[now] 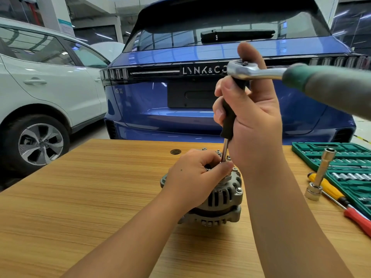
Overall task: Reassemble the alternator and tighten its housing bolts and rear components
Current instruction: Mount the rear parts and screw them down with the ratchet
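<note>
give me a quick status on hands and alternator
Right hand grips black driver handle under ratchet. Left hand steadies alternator. Nothing in the way.

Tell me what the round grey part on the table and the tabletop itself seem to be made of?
The alternator looks like cast metal, probably aluminium: dull matte grey with slotted vents. The table shows light wood grain in even stripes, so wood or a wood-look laminate; which one cannot be told.

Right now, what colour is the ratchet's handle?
Green, on the ratchet handle; the head view shows it.
</note>
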Demonstrator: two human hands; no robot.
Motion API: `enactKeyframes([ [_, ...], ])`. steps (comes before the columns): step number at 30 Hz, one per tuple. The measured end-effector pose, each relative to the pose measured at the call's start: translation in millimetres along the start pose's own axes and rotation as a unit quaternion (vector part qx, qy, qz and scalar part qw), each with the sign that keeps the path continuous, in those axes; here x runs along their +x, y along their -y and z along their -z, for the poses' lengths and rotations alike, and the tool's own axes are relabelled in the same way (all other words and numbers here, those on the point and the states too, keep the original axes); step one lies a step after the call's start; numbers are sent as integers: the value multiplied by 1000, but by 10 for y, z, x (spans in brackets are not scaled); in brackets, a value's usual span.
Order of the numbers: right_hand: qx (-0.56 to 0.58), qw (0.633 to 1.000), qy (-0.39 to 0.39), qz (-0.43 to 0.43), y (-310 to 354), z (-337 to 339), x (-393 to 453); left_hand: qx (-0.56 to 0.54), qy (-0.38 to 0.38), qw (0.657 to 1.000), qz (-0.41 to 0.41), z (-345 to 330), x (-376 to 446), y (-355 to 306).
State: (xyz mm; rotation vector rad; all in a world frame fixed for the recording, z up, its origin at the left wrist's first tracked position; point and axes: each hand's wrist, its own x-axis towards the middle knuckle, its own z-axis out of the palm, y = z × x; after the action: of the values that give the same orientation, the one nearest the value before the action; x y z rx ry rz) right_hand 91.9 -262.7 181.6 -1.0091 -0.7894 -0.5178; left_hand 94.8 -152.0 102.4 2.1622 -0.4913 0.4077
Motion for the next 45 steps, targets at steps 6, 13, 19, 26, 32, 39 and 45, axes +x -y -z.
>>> enactKeyframes([
  [6,112,992,42,-46,23,57,9,-3,-3,1000,0,8,0,-28],
  [13,89,993,-4,-78,54,-10,20,-2,-5,1000,0,4,4,-16],
  [19,-22,991,-129,-39,72,5,8,-3,0,1000,-4,-2,-5,3],
  [26,15,999,-37,6,56,61,11,4,-3,1000,-4,3,3,11],
  [32,-6,1000,-26,13,-3,1,0,-3,-3,1000,-9,-2,-5,-9],
  [39,89,996,24,-23,19,5,28,0,-8,1000,-6,1,2,8],
  [45,2,994,-107,-23,54,1,3,10,-6,1000,-11,-14,13,22],
])
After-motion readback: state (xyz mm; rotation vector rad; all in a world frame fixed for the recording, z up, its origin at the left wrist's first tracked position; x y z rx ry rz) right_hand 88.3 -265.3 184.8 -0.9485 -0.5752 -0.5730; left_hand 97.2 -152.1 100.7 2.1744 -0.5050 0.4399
